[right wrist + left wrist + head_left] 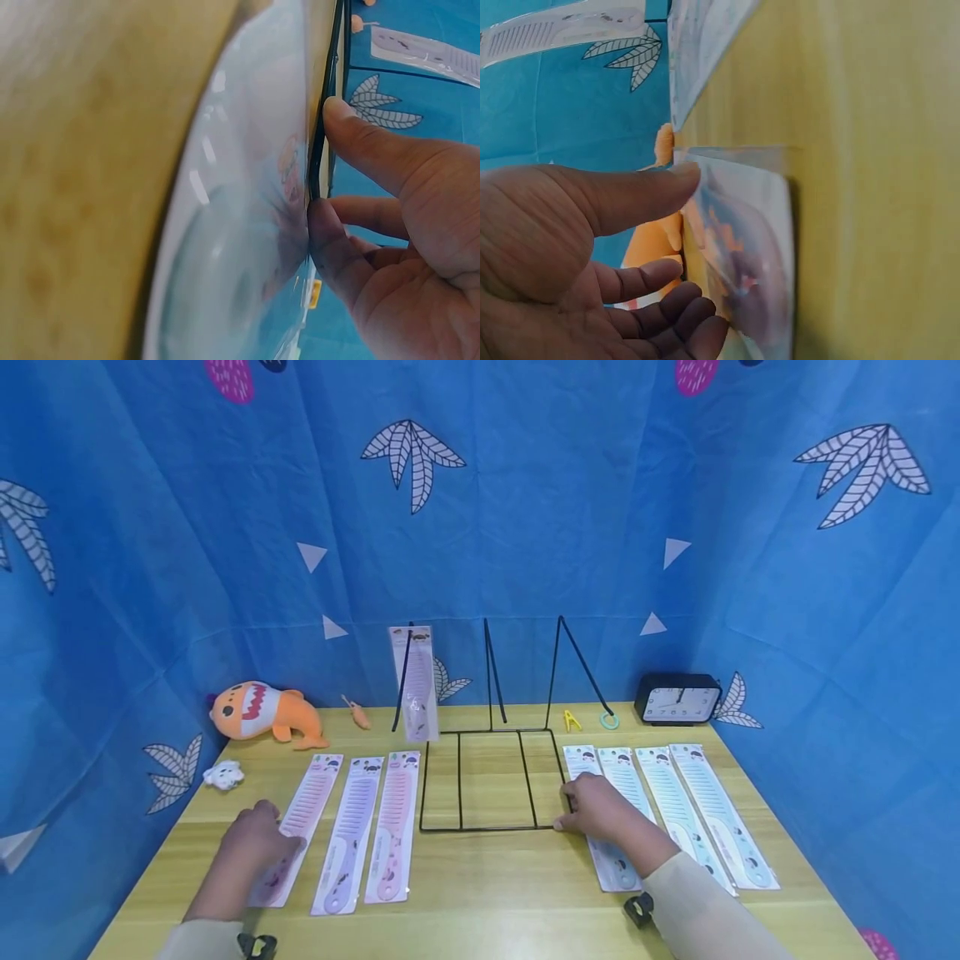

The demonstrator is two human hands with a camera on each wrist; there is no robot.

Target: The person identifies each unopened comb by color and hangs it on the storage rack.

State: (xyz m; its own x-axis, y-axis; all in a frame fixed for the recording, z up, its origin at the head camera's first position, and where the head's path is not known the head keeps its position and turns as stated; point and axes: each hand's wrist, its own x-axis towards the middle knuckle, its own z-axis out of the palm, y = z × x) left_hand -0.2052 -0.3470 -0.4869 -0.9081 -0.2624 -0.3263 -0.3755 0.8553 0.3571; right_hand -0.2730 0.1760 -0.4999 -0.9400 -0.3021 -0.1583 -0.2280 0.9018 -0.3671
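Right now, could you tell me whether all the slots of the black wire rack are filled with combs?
No, only one packaged comb stands at the left end of the wire rack; its other slots hold nothing.

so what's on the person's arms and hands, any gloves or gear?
No gloves: both the left hand and the right hand are bare. Each arm wears a long cream sleeve ending at the wrist, with a small black strapped device at each wrist. No rings or markings visible.

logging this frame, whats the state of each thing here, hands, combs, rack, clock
left hand: fingers resting on the outermost pink comb pack
right hand: touching the wire rack corner, over a blue comb pack
comb in rack: upright, leaning
other packs: flat on the table
clock: standing upright
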